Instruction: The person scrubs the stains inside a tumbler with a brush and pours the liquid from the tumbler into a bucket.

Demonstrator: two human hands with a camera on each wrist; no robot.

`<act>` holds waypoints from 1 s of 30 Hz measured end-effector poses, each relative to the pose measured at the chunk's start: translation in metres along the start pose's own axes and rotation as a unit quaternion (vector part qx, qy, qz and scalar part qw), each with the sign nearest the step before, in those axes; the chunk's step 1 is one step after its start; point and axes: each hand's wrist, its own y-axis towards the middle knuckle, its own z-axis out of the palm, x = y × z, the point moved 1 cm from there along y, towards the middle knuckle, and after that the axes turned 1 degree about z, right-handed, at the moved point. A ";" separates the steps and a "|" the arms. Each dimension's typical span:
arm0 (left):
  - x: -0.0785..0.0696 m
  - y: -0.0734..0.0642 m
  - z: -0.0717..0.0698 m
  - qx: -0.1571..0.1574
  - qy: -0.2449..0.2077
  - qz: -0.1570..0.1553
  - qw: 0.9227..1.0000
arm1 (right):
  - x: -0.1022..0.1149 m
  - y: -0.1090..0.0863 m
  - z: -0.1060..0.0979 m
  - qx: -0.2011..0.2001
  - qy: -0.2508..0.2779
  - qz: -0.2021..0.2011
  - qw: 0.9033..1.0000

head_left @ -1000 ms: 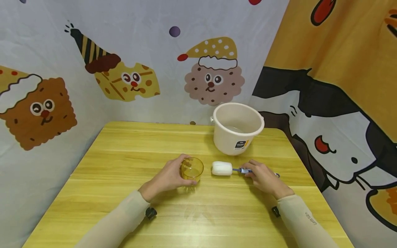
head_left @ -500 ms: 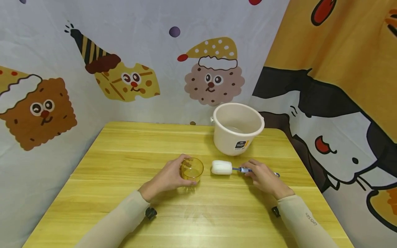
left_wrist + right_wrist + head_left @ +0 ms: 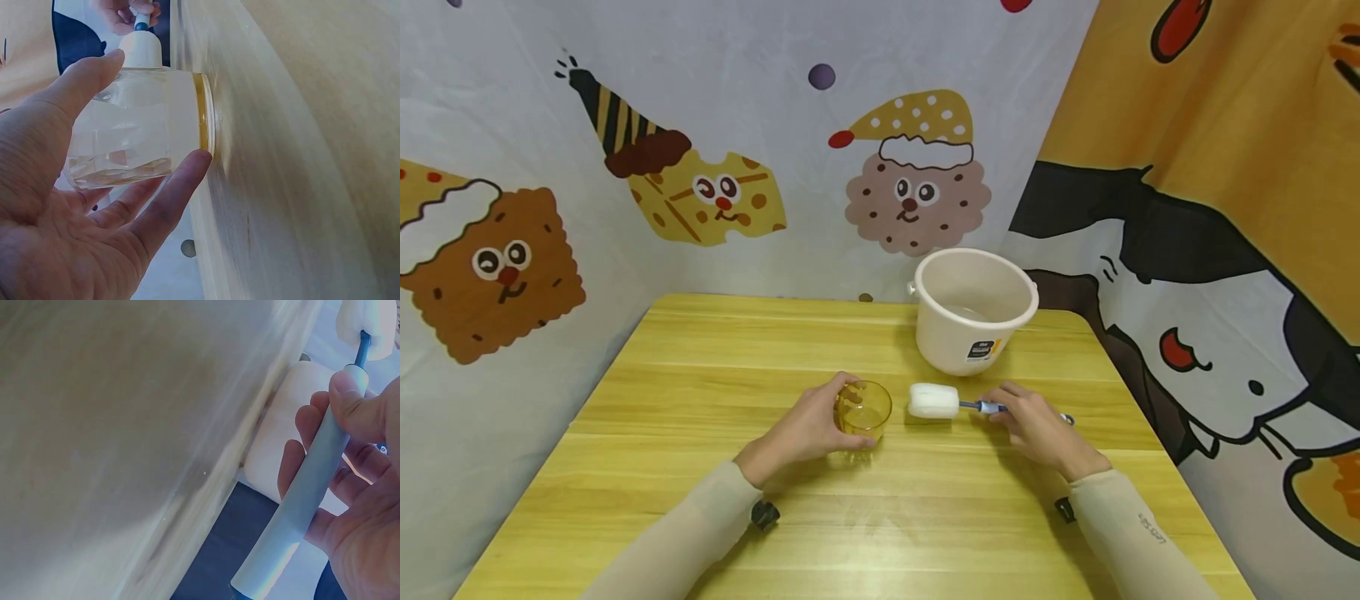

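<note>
My left hand [image 3: 805, 429] grips a clear amber glass [image 3: 871, 412], thumb on the near side and fingers round the far side. The glass stands upright on the wooden table, mouth up. In the left wrist view, its base [image 3: 205, 115] lies right at the tabletop. My right hand [image 3: 1033, 425] holds a sponge cup brush by its pale blue handle [image 3: 306, 487], the thumb lying along it. Its white sponge head [image 3: 934, 402] points left toward the glass, a short gap from it, with a shadow under it on the table. The palm hides part of the handle in the head view.
A cream bucket [image 3: 958, 337] with a dark label stands at the back right, just behind the brush. The wooden table [image 3: 722, 350] reaches back to a cartoon-printed cloth [image 3: 737, 50], and an orange printed cloth [image 3: 1225, 125] hangs along the right side.
The sponge head has lifted a little off the table and shifted slightly left, its shadow now showing below. My left hand and the glass have stayed in place.
</note>
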 end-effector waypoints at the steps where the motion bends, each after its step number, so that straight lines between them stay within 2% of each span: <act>1: 0.000 0.000 0.000 0.001 0.000 -0.001 1.000 | 0.000 0.000 0.000 -0.002 -0.001 -0.002 1.000; 16: -0.002 -0.001 0.000 0.000 0.000 -0.001 1.000 | 0.006 0.001 -0.006 -0.018 0.003 -0.019 1.000; 30: 0.001 0.000 0.001 -0.006 0.008 0.000 1.000 | 0.009 0.004 -0.010 -0.022 -0.009 -0.014 1.000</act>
